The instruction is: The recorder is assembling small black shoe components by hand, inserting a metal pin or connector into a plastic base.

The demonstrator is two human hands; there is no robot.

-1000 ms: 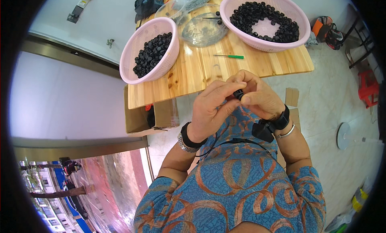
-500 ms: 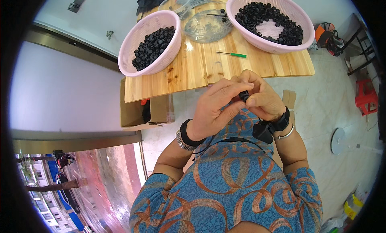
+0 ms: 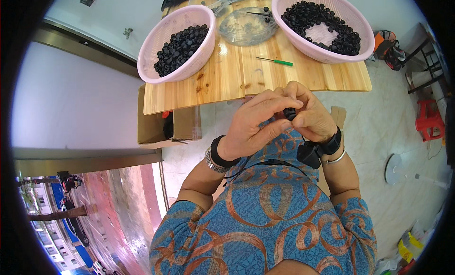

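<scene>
Table [image 3: 208,92]: pale wooden planks, squared edge toward the person.

Garment [image 3: 265,218]: the person's blue top, short-sleeved, copper swirl pattern.

Right-hand basket [image 3: 322,56]: pink, round, perforated plastic, on the table; black pieces [image 3: 348,40] ring its inside around a bare patch of base.

Left-hand basket [image 3: 201,57]: pink, like kind, near the table's left edge; a heap of black pieces within.

Carton [image 3: 187,125]: brown cardboard, open, low at the table's left front.

Stool [image 3: 430,121]: red, on the floor at far right.

Clear plastic [image 3: 249,26]: crumpled, lying between the baskets.

Left hand [image 3: 253,123]: thumb and fingers drawn close, pinching one small part from the left; dark band and metal watch at the wrist.

Right hand [image 3: 313,114]: curled, thumb and fingers pinching the same part from the right; black strap with block, and silver bangle, at the wrist.

Screwdriver [image 3: 283,63]: green handle, thin shaft pointing left, on the table beyond the hands.

Small part [image 3: 290,114]: black, rounded, held between both hands, just off the table's near edge; partly covered by fingers.
</scene>
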